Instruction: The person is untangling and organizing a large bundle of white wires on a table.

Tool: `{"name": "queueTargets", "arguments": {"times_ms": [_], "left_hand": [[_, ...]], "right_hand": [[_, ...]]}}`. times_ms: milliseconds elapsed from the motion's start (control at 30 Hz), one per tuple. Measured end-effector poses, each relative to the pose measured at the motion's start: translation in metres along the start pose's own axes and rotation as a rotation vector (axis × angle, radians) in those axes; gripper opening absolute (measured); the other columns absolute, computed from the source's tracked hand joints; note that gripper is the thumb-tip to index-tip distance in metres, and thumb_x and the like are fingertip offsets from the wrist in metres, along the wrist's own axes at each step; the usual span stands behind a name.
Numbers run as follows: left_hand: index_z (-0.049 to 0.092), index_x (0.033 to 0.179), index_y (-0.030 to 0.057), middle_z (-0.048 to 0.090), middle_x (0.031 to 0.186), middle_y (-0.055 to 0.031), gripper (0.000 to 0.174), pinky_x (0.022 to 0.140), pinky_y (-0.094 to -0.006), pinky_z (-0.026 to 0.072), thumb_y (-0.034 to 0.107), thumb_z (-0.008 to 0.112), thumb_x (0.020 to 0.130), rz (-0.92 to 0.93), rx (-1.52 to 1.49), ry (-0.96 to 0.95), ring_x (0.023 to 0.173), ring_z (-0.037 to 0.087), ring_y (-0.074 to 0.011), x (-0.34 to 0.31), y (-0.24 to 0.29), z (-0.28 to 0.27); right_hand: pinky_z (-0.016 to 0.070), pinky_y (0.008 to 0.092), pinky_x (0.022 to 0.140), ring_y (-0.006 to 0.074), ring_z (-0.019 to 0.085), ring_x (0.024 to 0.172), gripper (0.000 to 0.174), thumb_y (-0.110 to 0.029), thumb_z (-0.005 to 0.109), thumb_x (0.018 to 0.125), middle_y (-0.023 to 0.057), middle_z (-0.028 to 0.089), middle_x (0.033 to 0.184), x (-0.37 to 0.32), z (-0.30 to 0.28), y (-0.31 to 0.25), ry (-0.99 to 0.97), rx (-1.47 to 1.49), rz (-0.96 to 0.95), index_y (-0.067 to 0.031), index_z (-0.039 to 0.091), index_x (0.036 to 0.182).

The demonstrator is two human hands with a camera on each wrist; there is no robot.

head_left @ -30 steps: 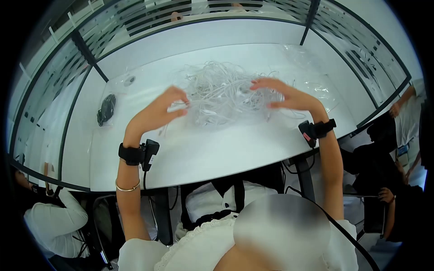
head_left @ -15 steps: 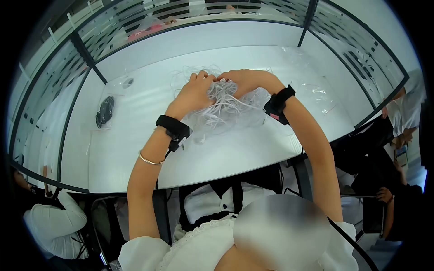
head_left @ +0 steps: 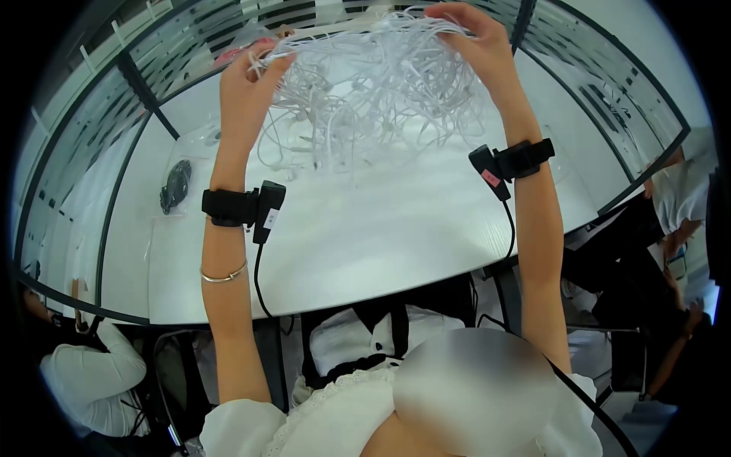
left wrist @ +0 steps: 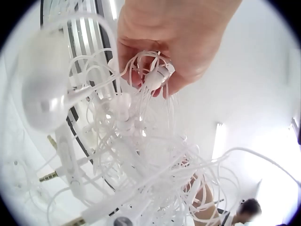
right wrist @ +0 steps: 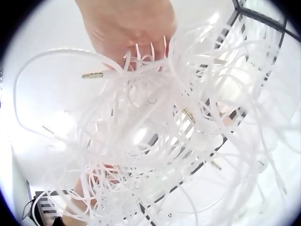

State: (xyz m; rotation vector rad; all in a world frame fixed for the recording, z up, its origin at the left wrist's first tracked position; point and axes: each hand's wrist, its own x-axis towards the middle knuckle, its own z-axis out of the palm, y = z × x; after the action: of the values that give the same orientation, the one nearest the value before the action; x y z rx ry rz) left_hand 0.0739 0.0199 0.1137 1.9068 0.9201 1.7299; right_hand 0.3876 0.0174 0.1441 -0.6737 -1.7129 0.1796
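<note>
A big tangle of white wired earphones [head_left: 381, 87] is stretched between my two raised hands, its loops hanging over the table. My left hand [head_left: 245, 99] grips strands at the tangle's left end; in the left wrist view, thin cables and an earbud [left wrist: 157, 77] show at its curled fingers. At the other end, my right hand [head_left: 489, 57] holds more cables, which pass between its fingers in the right wrist view. A gold headphone plug [right wrist: 92, 75] sticks out below that hand. Another white earbud [left wrist: 42, 103] dangles close to the left wrist camera.
Below lies the white table [head_left: 365, 244], with a black item in a clear bag [head_left: 177, 186] at its left. A framed partition [head_left: 137, 84] surrounds the back and sides. Other people sit at the left [head_left: 91, 369] and right [head_left: 655, 305].
One second ago the hands were apart over the earphone pile on the table. They then closed in on it, and have now lifted it up and away, spreading it wide.
</note>
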Motion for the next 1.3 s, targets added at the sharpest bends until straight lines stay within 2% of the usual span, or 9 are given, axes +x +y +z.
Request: {"name": "queueTargets", "arguments": {"times_ms": [67, 233, 433, 533, 700, 900, 1067, 1133, 1300], "left_hand": [[0.065, 0.106, -0.0008, 0.064, 0.082, -0.0002, 0.03, 0.052, -0.0196, 0.038, 0.02, 0.072, 0.086, 0.007, -0.023, 0.031, 0.065, 0.054, -0.0034, 0.0, -0.002, -0.002], [0.063, 0.103, 0.0045, 0.064, 0.088, -0.0014, 0.023, 0.057, -0.0203, 0.0412, 0.021, 0.068, 0.088, -0.29, -0.189, 0.035, 0.07, 0.058, -0.0057, -0.029, -0.03, 0.003], [0.057, 0.116, 0.0044, 0.058, 0.112, -0.008, 0.04, 0.086, -0.033, 0.0464, 0.024, 0.071, 0.085, -0.692, -0.04, -0.227, 0.097, 0.057, -0.018, -0.078, -0.09, -0.015], [0.053, 0.125, 0.0071, 0.046, 0.131, -0.0141, 0.056, 0.102, -0.0436, 0.0377, 0.027, 0.076, 0.079, -0.272, 0.755, -0.36, 0.116, 0.046, -0.0281, -0.092, -0.086, -0.021], [0.041, 0.141, 0.0207, 0.034, 0.142, -0.0201, 0.09, 0.107, -0.0513, 0.0363, 0.015, 0.083, 0.062, 0.118, 0.641, -0.388, 0.132, 0.034, -0.0431, -0.086, -0.03, -0.005], [0.029, 0.148, 0.0187, 0.031, 0.149, -0.0156, 0.098, 0.108, -0.0442, 0.039, 0.013, 0.083, 0.067, -0.186, 0.19, -0.663, 0.134, 0.04, -0.0361, -0.089, -0.059, 0.049], [0.02, 0.152, 0.0127, 0.033, 0.152, -0.0092, 0.101, 0.11, -0.0357, 0.038, 0.008, 0.08, 0.072, -0.643, -0.738, -0.5, 0.137, 0.038, -0.0224, -0.086, -0.049, 0.044], [0.018, 0.153, 0.014, 0.034, 0.152, -0.0094, 0.101, 0.111, -0.0346, 0.0365, 0.002, 0.077, 0.072, -0.675, -0.776, -0.561, 0.139, 0.036, -0.0222, -0.084, -0.047, 0.029], [0.05, 0.14, 0.0161, 0.052, 0.136, -0.0062, 0.068, 0.103, -0.0374, 0.0377, 0.016, 0.071, 0.076, -0.417, 0.165, -0.758, 0.119, 0.046, -0.0238, -0.065, -0.052, -0.018]], "right_hand": [[0.0456, 0.0281, 0.093, 0.0117, 0.062, 0.103, 0.029, -0.002, 0.063, 0.083, 0.0021, 0.069, 0.106, -0.005, -0.016, 0.021, -0.056, 0.041, 0.073, -0.0033, 0.067, 0.112], [0.0458, 0.0244, 0.083, 0.0095, 0.06, 0.097, 0.028, -0.008, 0.059, 0.086, 0.0059, 0.069, 0.1, -0.048, -0.006, 0.026, 0.191, 0.221, 0.428, 0.0015, 0.066, 0.112], [0.0452, 0.0353, 0.096, 0.0237, 0.054, 0.119, 0.06, -0.031, 0.071, 0.082, 0.0144, 0.061, 0.122, -0.112, -0.004, 0.088, -0.317, -0.03, 0.832, -0.0011, 0.053, 0.131], [0.0325, 0.0384, 0.11, 0.0322, 0.047, 0.129, 0.074, -0.038, 0.071, 0.082, 0.0179, 0.054, 0.133, -0.114, -0.015, 0.063, -0.466, -0.334, 0.475, -0.0058, 0.042, 0.142], [0.0468, 0.0413, 0.097, 0.0364, 0.057, 0.118, 0.086, -0.039, 0.076, 0.071, 0.0249, 0.053, 0.133, -0.099, -0.004, 0.038, -0.813, -0.497, 0.564, -0.0108, 0.039, 0.144], [0.0523, 0.0259, 0.068, 0.0129, 0.066, 0.08, 0.038, -0.029, 0.065, 0.082, 0.0056, 0.067, 0.084, -0.094, 0.05, 0.058, -0.512, 0.197, 0.928, -0.0049, 0.064, 0.111], [0.0493, 0.0236, 0.069, 0.0114, 0.062, 0.079, 0.027, -0.027, 0.058, 0.09, 0.0032, 0.065, 0.094, -0.09, 0.058, 0.052, -0.192, 0.837, 0.75, -0.0054, 0.063, 0.105], [0.0479, 0.0233, 0.073, 0.0117, 0.062, 0.083, 0.03, -0.031, 0.058, 0.091, 0.0024, 0.064, 0.098, -0.091, 0.049, 0.043, -0.219, 0.935, 0.668, -0.0076, 0.063, 0.109], [0.0431, 0.0329, 0.099, 0.016, 0.055, 0.111, 0.053, -0.031, 0.063, 0.089, 0.0089, 0.06, 0.121, -0.105, 0.044, 0.072, -0.607, 0.368, 0.933, -0.0037, 0.051, 0.133]]}}
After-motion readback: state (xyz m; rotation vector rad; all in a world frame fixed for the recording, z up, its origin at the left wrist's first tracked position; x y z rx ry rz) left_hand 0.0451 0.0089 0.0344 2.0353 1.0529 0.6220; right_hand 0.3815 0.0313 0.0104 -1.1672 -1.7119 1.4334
